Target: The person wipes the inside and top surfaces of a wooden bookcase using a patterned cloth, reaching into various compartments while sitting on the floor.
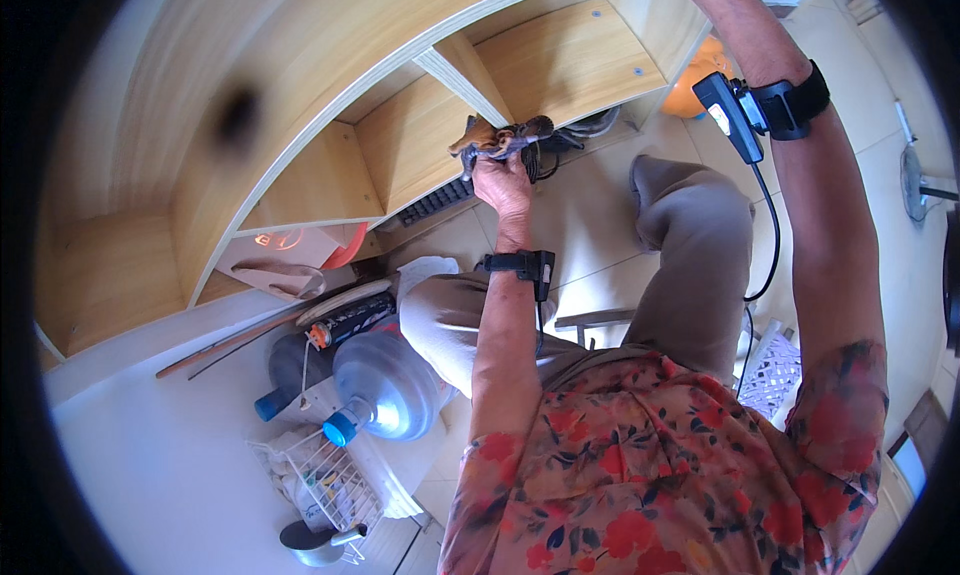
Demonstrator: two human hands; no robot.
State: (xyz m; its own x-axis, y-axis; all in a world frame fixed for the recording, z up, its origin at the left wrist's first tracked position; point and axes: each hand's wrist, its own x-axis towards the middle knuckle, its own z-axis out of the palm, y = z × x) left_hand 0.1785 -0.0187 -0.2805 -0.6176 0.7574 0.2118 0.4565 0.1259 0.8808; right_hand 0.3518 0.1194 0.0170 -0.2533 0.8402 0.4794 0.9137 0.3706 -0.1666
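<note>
My left hand [502, 183] grips a crumpled brown and grey cloth [491, 141]. The cloth touches or lies very near the front end of an upright divider [469, 80] in a light wooden shelf unit [427, 136]. Its folds hide most of my fingertips. My right forearm [750, 39] reaches up past the unit's right side, and the hand itself is out of view beyond the top edge.
Under the shelf are a black keyboard-like item [439, 200] and dark cables [551, 162]. At left stand a large clear water bottle [394, 384], a darker bottle [296, 369], a wire basket [337, 477] and a saucepan [307, 545]. An orange object [694, 84] sits beyond the unit.
</note>
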